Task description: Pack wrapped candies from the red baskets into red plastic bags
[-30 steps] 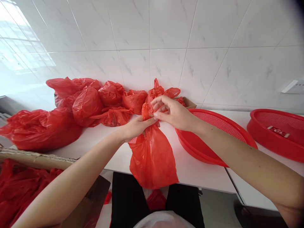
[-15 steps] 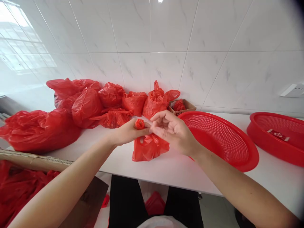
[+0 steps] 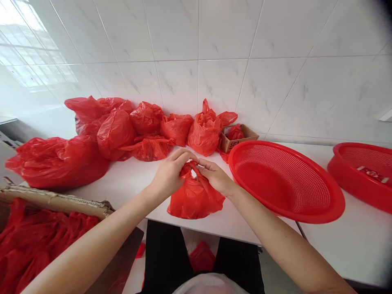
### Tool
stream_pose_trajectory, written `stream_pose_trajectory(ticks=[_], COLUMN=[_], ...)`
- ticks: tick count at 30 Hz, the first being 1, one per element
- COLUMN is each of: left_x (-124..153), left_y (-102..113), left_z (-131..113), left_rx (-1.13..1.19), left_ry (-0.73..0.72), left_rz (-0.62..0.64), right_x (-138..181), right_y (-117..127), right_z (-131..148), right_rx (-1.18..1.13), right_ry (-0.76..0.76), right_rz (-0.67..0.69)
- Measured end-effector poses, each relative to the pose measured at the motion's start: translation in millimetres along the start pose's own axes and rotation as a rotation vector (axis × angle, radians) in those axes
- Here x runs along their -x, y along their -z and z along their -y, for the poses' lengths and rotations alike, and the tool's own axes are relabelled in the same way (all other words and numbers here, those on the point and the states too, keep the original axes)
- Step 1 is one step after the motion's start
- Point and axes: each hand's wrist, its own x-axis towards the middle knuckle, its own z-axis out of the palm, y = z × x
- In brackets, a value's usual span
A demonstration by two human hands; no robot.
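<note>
A small red plastic bag [image 3: 196,200] hangs between my hands over the front part of the white table [image 3: 134,175]. Its top is gathered, and a pale gap shows through one handle loop. My left hand [image 3: 174,169] is closed around the gathered top from the left. From the right, my right hand [image 3: 216,175] pinches the bag's upper edge, its fingertips close to those of my left hand. What the bag contains cannot be made out through the plastic.
Several filled red bags [image 3: 116,132] line the wall. Right of them sit a small cardboard box [image 3: 249,134] and a red perforated basket [image 3: 318,200]; another red basket [image 3: 339,173] stands far right. A large cardboard box [image 3: 61,200] of red bags is at lower left.
Both hands have closed together at the bag's top; the right hand's fingers were more spread before. The bag now looks wider and fuller. The view has shifted slightly.
</note>
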Motion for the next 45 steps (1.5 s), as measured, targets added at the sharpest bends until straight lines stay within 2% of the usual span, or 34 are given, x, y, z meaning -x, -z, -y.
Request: stream_pose_trajectory(ticks=[4, 7, 10, 14, 17, 20, 23, 25, 29, 35, 45], left_x=[17, 43, 77, 103, 96, 78, 58, 47, 37, 40, 20], left_y=[7, 18, 31, 35, 21, -7, -39, -59, -81, -90, -109], left_z=[12, 27, 40, 42, 42, 52, 69, 81, 102, 122, 147], left_rx=[0.001, -0.032, -0.022, 0.099, 0.132, 0.098, 0.042, -0.004, -0.126, -0.226, -0.320], left_ry=[0.098, 0.225, 0.324, 0.411, 0.472, 0.475, 0.479, 0.501, 0.573, 0.655, 0.734], left_rz=[0.208, 0.282, 0.344, 0.378, 0.214, 0.079, 0.085, 0.131, 0.240, 0.373, 0.474], right_x=[3, 2, -2, -10, -12, -8, -5, -4, -6, -9, -37], right_y=[2, 14, 35, 44, 26, 0, -21, -25, -3, 43, 56], right_z=[-1, -10, -34, -72, -85, -87, -95, -105, -120, -127, -145], right_rx=[0.200, 0.319, 0.364, 0.411, 0.461, 0.542, 0.734, 0.839, 0.831, 0.901, 1.231], right_ry=[0.055, 0.094, 0.011, -0.097, -0.114, -0.118, -0.089, -0.082, -0.125, -0.254, -0.348], right_rz=[-0.086, -0.255, -0.452, -0.565, -0.633, -0.640, -0.555, -0.496, -0.490, -0.545, -0.492])
